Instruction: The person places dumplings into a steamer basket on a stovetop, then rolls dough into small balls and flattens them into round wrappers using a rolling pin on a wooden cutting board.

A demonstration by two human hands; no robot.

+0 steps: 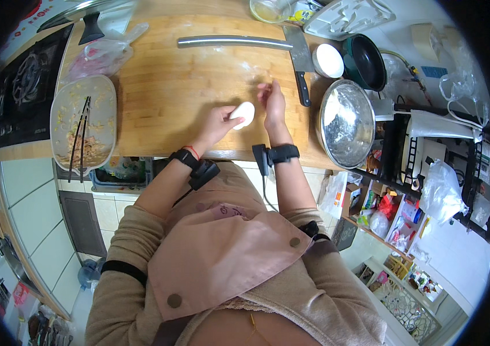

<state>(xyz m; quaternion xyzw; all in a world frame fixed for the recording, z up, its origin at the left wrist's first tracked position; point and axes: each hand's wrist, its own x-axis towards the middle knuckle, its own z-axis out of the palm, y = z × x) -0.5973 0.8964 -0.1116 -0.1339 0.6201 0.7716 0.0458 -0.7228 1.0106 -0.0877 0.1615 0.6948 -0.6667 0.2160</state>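
Observation:
My left hand (222,124) grips a flattened round of white dough (243,115) above the near part of a floured wooden board (154,86). Just to the right of the dough, my right hand (272,100) is raised over the board with its fingers slightly curled, not touching the dough; nothing shows in it. Across the far part of the board lies a metal rolling rod (232,41). Its right end meets the blade of a black-handled cleaver (300,52). Left of the board, a plastic tub (111,125) holds chopped filling, with black chopsticks (81,134) across it.
A floury steel bowl (348,129) stands right of the board, with a white bowl (328,61) and a dark green pot (365,62) behind it. At the far left are a knotted plastic bag (102,56) and a black cooktop (29,86). The counter's front edge runs before me.

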